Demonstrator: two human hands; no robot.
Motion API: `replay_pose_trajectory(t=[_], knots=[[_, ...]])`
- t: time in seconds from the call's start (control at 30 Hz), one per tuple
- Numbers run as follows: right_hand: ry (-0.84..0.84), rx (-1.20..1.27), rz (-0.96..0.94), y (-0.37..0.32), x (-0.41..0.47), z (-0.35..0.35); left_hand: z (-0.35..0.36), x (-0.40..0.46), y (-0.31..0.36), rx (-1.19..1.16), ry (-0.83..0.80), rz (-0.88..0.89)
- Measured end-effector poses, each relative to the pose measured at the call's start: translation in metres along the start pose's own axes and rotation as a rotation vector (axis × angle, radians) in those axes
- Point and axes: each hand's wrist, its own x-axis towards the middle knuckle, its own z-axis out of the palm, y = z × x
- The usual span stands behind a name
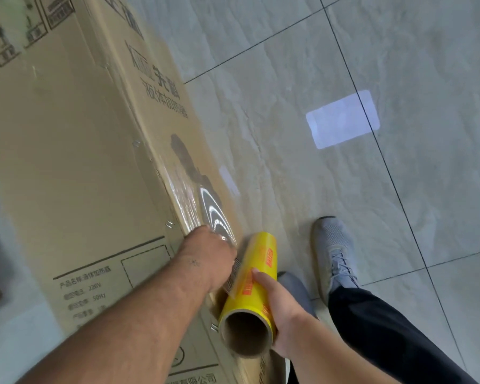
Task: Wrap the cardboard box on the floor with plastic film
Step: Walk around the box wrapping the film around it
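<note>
A large brown cardboard box [67,162] with black printing lies on the tiled floor and fills the left half of the view. Clear plastic film [186,195] clings to its right side near the top edge. My left hand [208,253] presses on the film at the box's upper right edge; its fingers are hidden over the edge. A yellow roll of plastic film [257,275] with a cardboard core is gripped by my right hand [277,306] just right of the box. A short stretch of film runs from the roll to under my left hand.
Grey glossy floor tiles [344,65] spread to the right, with a bright rectangular light reflection [342,119]. My grey shoes [334,253] and dark trouser leg [385,328] stand beside the box's lower right.
</note>
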Motion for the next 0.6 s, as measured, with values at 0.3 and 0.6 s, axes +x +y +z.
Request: replay_pose_trajectory(t=[0.3, 0.6], knots=[[0.39, -0.759, -0.237, 0.008, -0.023, -0.03, -0.001, -0.01, 0.04, -0.096, -0.044, -0.051], [0.377, -0.612, -0.422, 0.033, 0.013, -0.033, 0.008, -0.027, 0.05, 0.086, -0.02, -0.127]])
